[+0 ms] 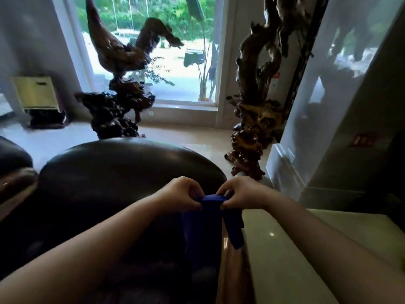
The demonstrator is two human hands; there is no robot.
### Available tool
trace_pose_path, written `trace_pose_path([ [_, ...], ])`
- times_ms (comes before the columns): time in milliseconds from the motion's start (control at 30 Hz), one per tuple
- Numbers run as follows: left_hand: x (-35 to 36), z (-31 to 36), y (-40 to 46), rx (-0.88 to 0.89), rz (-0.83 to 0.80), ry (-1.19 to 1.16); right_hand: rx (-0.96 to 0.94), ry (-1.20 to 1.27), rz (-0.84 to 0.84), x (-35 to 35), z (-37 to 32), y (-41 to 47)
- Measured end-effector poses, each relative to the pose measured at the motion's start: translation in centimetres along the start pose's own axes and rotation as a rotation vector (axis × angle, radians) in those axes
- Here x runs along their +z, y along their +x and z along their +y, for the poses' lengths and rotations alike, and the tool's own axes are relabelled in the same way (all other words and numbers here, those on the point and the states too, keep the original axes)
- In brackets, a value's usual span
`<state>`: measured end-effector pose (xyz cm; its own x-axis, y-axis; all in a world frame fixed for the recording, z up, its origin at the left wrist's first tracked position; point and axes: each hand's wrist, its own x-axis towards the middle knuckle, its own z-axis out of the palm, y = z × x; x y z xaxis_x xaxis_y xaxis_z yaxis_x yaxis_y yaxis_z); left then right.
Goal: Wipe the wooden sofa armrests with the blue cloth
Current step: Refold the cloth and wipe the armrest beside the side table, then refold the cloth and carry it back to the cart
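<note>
Cloth (210, 218) hangs above the armrest (232, 264), its top edge pinched between the left hand (178, 195) and right hand (242, 194), both closed on it, close together. It seems barely to touch the wood, so wiping looks not yet begun; the armrests probably all remain.

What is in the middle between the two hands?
In the head view, the blue cloth is bunched between the left hand and right hand; both pinch its top edge and the rest hangs down.
</note>
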<state>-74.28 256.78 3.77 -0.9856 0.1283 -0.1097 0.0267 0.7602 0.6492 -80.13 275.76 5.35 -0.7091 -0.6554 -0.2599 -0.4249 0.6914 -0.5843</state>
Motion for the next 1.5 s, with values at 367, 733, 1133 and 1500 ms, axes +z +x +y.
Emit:
trace_pose_path([
  [367,-19.2,1.6,-22.4,-0.030,0.162,-0.019,-0.350,-0.236,-0.049,-2.5,-27.5,-6.1],
  [733,-29.7,-10.1,-50.9,-0.160,0.263,0.005,-0.627,-0.395,-0.156,13.7,-53.6,-7.2],
  [1133,-37.5,-23.6,-76.0,-0.457,0.518,0.040,-0.873,-0.353,-0.367,32.8,-78.7,-3.6],
  [1500,-43.6,-39.1,-88.8,-0.749,0.606,-0.016,-1.011,-0.394,-0.666,48.8,-96.3,6.1],
])
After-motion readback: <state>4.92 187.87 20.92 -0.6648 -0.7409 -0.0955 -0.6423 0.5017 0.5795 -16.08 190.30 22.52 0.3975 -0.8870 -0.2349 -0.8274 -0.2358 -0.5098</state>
